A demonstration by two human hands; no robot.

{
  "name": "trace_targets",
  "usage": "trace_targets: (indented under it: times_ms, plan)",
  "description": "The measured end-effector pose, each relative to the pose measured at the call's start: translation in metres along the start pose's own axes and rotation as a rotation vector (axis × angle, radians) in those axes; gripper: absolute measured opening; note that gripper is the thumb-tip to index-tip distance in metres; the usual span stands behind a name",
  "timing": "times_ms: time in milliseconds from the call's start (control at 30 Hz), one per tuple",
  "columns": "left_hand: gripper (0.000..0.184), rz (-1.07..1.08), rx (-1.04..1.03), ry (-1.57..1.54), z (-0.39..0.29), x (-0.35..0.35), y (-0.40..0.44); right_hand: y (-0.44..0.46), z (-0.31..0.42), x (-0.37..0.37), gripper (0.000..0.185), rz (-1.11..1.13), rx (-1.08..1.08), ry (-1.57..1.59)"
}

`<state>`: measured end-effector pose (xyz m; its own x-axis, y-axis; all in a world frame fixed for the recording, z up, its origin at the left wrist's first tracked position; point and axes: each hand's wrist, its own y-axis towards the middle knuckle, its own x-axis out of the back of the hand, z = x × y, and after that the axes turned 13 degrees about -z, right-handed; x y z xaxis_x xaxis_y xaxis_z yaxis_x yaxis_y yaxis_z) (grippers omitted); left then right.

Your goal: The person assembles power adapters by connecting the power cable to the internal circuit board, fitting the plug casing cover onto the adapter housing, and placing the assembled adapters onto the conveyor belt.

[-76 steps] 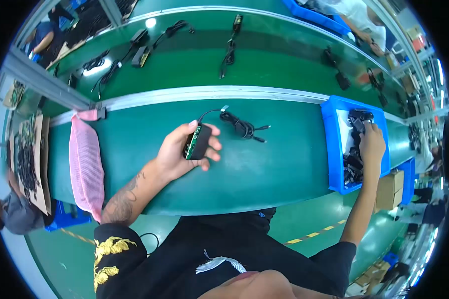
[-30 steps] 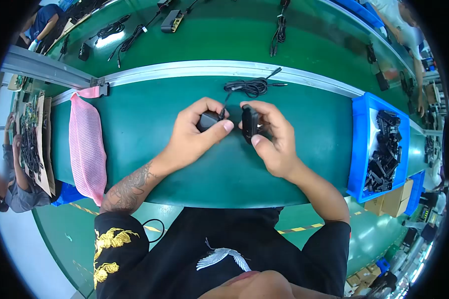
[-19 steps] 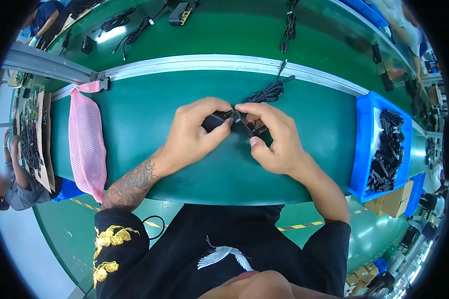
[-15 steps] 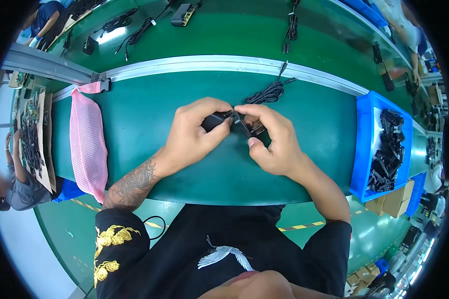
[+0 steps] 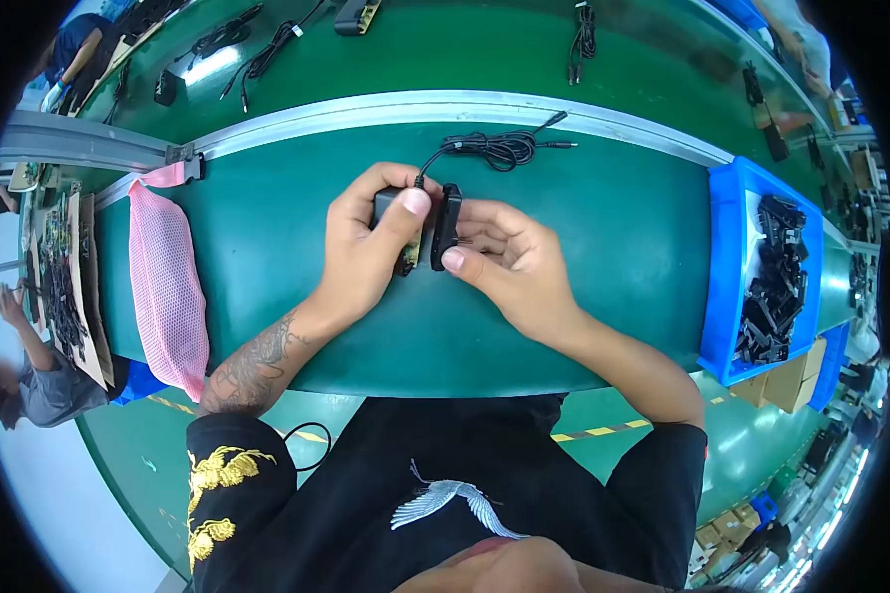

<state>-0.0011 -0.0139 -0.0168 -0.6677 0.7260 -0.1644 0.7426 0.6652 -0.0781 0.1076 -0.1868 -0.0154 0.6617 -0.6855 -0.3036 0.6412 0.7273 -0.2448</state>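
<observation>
My left hand [image 5: 371,242] is closed round a black adapter housing [image 5: 386,202], whose open side with circuit parts faces right. From its top a black cable runs to a coiled bundle [image 5: 504,148] lying on the green table [image 5: 465,346] behind my hands. Between the thumb and fingers of my right hand [image 5: 519,262] is a black plastic cover [image 5: 446,227], held upright just right of the housing. A narrow gap separates the two parts at this moment. Metal prongs seem to stick out from the cover towards my right palm.
A blue bin [image 5: 717,277] of black plastic parts [image 5: 776,282] stands at the right. On the left lies a pink mesh bag [image 5: 168,287]. Behind a metal rail [image 5: 386,107], adapters and cables rest on a green surface. Co-workers are at the far left and both upper corners.
Both hands have moved slightly left and away from my body. The cover has turned from slanted to upright beside the housing, and the coiled cable has shifted left.
</observation>
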Motion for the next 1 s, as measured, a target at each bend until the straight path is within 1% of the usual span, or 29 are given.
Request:
trace_targets:
  times_ms: [100, 267, 400, 500, 600, 700, 733, 800, 833, 867, 967, 1000]
  plan:
    - [0.025, -0.033, -0.004, -0.143, 0.001, -0.006, -0.002, -0.001, 0.000, -0.001, 0.046, -0.001, -0.023, 0.025]
    - [0.024, -0.025, -0.010, -0.053, -0.003, -0.007, -0.005, -0.001, -0.001, -0.004, 0.046, 0.005, -0.059, 0.021]
    - [0.025, 0.009, 0.006, 0.006, -0.001, 0.000, -0.003, -0.003, 0.003, -0.004, 0.045, -0.001, -0.022, 0.002]
    - [0.024, 0.030, 0.030, -0.095, -0.005, -0.003, -0.004, 0.000, 0.004, -0.002, 0.046, -0.038, 0.056, 0.028]
    - [0.024, 0.067, 0.068, -0.162, -0.004, -0.003, -0.002, -0.001, 0.014, -0.001, 0.044, -0.058, -0.060, 0.247]
    - [0.019, 0.131, 0.162, -0.240, -0.008, -0.002, 0.000, 0.002, 0.004, 0.010, 0.035, -0.031, 0.146, -0.008]
    - [0.018, 0.192, 0.148, -0.150, -0.010, -0.001, 0.000, 0.004, 0.008, 0.017, 0.022, -0.013, 0.274, -0.225]
    - [0.018, 0.313, 0.120, 0.032, -0.015, 0.002, 0.000, 0.010, 0.016, 0.019, 0.020, -0.053, 0.653, -0.404]
    - [0.018, 0.319, 0.114, 0.072, -0.016, 0.001, -0.001, 0.011, 0.022, 0.018, 0.019, -0.073, 0.841, -0.493]
    - [0.020, 0.326, 0.110, 0.111, -0.017, -0.002, -0.003, 0.010, 0.030, 0.013, 0.023, -0.139, 0.946, -0.582]
    - [0.020, 0.348, 0.121, 0.182, -0.018, -0.003, -0.006, 0.016, 0.045, 0.021, 0.030, -0.027, 0.957, -0.763]
    - [0.020, 0.372, 0.138, 0.189, -0.020, -0.001, -0.004, 0.022, 0.039, 0.024, 0.027, 0.019, 1.009, -0.750]
